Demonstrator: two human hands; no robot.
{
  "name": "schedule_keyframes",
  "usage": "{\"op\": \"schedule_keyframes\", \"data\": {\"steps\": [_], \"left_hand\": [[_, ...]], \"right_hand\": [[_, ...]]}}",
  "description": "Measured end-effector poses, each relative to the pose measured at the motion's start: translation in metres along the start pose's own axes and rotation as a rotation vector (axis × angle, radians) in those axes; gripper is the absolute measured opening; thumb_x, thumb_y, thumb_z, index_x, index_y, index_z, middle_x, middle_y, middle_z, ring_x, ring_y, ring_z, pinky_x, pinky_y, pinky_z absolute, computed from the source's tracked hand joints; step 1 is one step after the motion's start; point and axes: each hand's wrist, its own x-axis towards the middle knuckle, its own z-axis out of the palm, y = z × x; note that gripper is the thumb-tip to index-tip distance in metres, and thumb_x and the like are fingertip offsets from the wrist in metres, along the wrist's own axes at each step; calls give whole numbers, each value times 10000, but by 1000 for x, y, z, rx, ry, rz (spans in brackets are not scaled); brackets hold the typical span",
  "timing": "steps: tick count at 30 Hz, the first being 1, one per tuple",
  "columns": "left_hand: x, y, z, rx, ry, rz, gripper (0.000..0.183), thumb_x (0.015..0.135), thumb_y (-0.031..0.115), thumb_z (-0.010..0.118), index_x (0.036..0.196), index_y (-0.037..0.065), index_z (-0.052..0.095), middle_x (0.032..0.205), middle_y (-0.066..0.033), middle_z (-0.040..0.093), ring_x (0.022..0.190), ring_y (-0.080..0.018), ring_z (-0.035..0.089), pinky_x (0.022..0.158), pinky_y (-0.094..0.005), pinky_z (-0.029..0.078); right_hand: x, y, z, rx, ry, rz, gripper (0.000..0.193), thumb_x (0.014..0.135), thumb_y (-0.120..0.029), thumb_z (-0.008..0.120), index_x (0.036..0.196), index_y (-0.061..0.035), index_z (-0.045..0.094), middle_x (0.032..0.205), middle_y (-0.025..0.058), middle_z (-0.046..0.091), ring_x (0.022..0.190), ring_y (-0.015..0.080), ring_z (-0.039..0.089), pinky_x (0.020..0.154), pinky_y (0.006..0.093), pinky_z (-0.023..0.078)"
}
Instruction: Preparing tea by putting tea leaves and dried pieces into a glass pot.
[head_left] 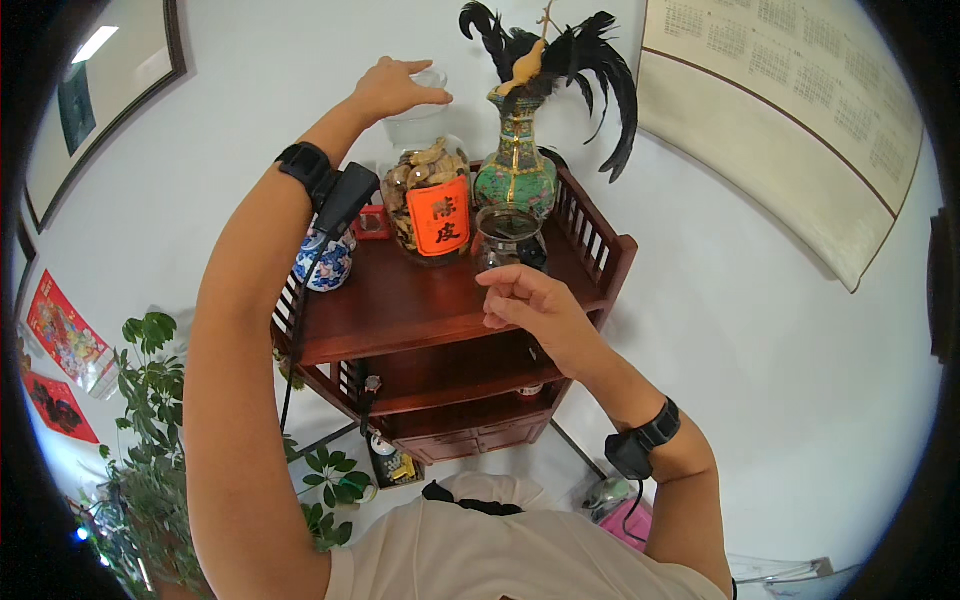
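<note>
My left hand (392, 90) reaches up to the back of the cabinet top, its thumb and fingers around the knob of a clear lid (416, 128). The lid is over a big glass jar (438, 212) of dried brown pieces with an orange label; whether it touches the rim I cannot make out. Loosely curled and apart, the fingers of my right hand (530, 305) are in front of a small clear glass jar (508, 225) and seem to hold nothing. Behind that stands a green patterned vase (515, 170) with black feathers and a gourd.
The dark red wooden cabinet (400, 310) has slatted side rails and lower shelves. A blue-and-white porcelain jar (328, 262) and a small red box (373, 222) stand at its left. Leafy plants (150, 450) grow at the left. A calendar scroll (800, 130) hangs on the right wall.
</note>
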Motion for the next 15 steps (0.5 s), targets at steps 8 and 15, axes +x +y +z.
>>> {"op": "schedule_keyframes", "data": {"steps": [8, 15], "left_hand": [[5, 4, -1, 44, -152, 101, 820, 615, 550, 716, 1258, 55, 602, 995, -253, 667, 894, -307, 642, 838, -389, 485], [-5, -3, 13, -124, -131, 68, 865, 615, 659, 634, 1249, 70, 613, 1126, -279, 626, 1030, -389, 614, 893, -409, 473]], "right_hand": [[-8, 1, -22, -23, 82, -9, 253, 933, -101, 570, 1178, -38, 563, 936, 11, 578, 864, 106, 577, 803, 254, 481], [-5, 23, -45, -391, 411, -239, 300, 896, -54, 604, 1189, -33, 546, 920, 17, 555, 840, 96, 545, 760, 231, 464]]}}
